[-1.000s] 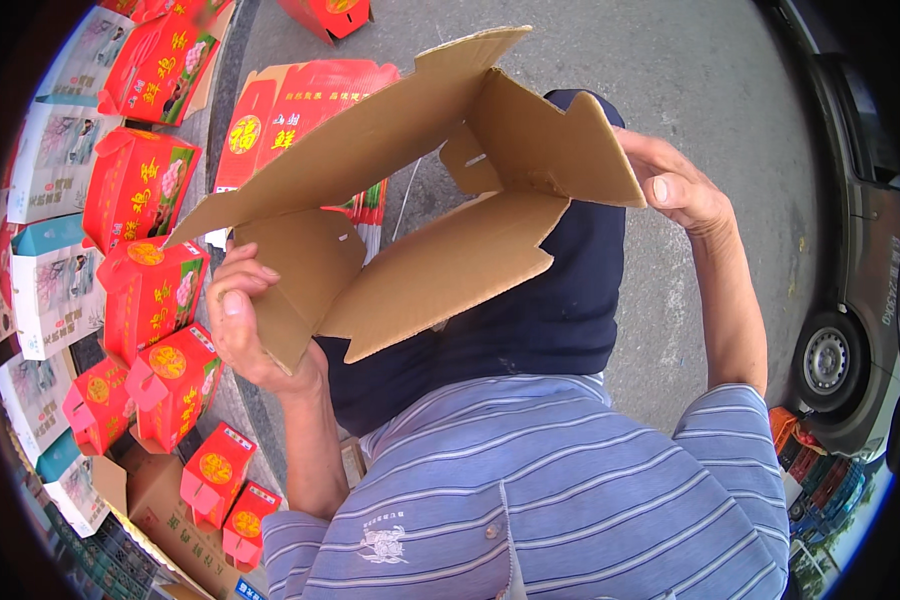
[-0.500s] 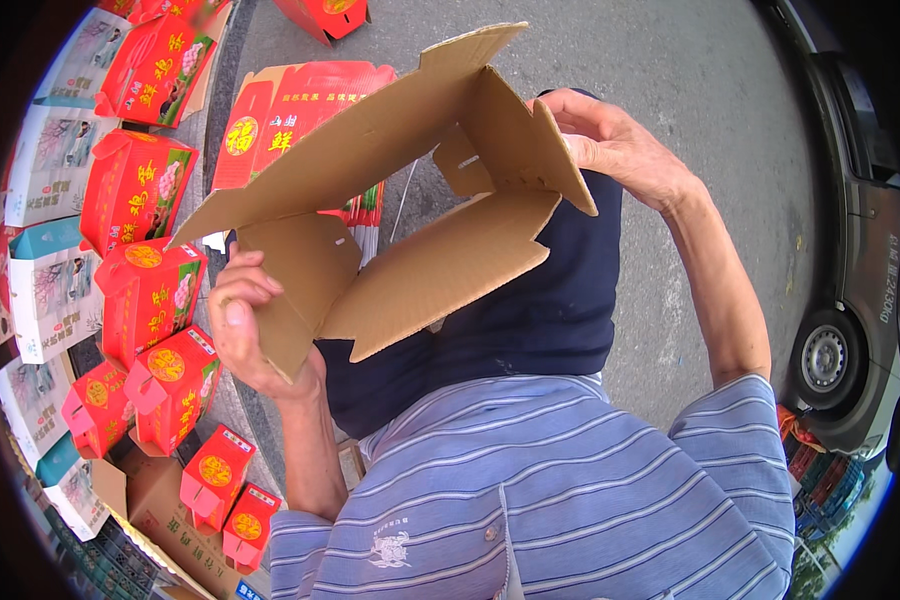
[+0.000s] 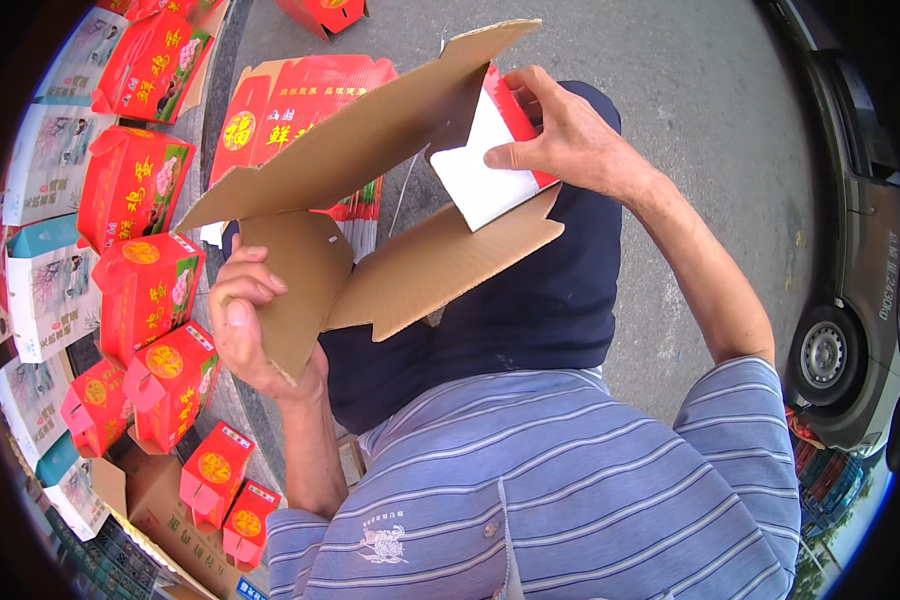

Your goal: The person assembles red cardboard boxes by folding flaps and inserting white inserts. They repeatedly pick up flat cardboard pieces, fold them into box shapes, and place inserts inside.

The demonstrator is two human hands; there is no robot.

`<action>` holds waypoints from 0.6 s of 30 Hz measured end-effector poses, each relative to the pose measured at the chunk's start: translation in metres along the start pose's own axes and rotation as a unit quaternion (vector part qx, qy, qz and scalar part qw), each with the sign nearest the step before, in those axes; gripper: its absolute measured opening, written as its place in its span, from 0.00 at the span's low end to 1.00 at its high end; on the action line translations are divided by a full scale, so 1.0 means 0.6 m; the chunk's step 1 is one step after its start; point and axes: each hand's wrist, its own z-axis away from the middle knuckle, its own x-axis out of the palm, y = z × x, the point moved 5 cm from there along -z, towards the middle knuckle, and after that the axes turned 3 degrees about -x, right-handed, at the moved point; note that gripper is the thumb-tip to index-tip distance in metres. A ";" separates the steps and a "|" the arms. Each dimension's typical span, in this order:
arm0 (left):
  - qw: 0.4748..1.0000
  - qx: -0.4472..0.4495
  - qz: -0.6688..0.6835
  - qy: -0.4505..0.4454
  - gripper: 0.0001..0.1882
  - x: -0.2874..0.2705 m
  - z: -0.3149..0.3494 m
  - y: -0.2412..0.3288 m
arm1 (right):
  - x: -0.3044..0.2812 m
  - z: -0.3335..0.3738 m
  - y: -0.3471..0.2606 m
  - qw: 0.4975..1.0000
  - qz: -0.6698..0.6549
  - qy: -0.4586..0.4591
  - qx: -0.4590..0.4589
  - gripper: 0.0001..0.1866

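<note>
Grey pavement (image 3: 670,120) lies below. Left hand (image 3: 250,325) clenches one flap of the cardboard box (image 3: 370,200); right hand (image 3: 570,140) grasps its far flap. Red boxes (image 3: 140,290) sit left of that grip.

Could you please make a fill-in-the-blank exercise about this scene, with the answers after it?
1. Both hands hold one unfolded box made of brown ____.
2. The right hand bends a flap whose facing side is ____.
3. The left hand grips the box's ____ end.
4. Finished boxes lie on the person's ____ side.

Missing words: cardboard; white; lower; left
</note>
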 end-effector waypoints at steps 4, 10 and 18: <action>1.000 -0.001 0.015 -0.017 0.15 0.013 -0.007 -0.018 | 0.010 0.003 0.018 0.997 0.030 0.067 0.020 0.41; 1.000 -0.010 0.003 -0.017 0.14 0.010 -0.001 -0.008 | 0.027 0.001 0.011 0.990 0.085 0.110 0.022 0.35; 0.997 0.005 -0.047 -0.055 0.17 0.003 0.004 -0.011 | 0.032 0.002 -0.004 0.986 0.096 0.126 0.045 0.32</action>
